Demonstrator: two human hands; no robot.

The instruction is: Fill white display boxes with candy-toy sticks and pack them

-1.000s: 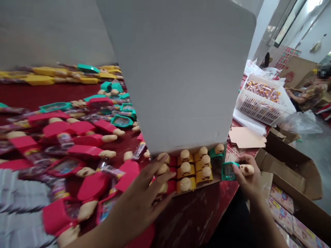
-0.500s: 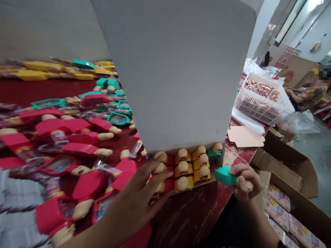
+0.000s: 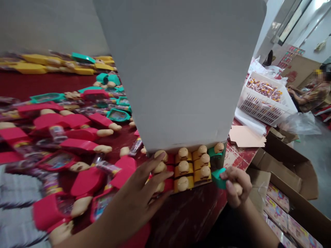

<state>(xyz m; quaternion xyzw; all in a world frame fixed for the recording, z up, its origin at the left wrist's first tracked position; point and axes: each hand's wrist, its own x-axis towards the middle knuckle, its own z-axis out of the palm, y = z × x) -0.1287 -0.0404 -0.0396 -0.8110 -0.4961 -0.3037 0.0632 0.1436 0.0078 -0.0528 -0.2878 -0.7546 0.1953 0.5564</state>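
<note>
Red table (image 3: 193,213), left hand (image 3: 141,198) spread flat on boxed toys (image 3: 192,165), right hand (image 3: 236,186) gripping green toy (image 3: 218,178) beside box

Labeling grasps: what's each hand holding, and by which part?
Right hand grips a green toy by its tan head end, green body sticking out. Left hand holds nothing; fingers rest on toys in the box.

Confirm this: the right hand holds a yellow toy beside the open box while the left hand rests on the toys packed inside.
Not quite. In the head view, the toy in the right hand is teal-green, not yellow. The rest holds: it is beside the open box, and the left hand rests on the packed toys.
</note>
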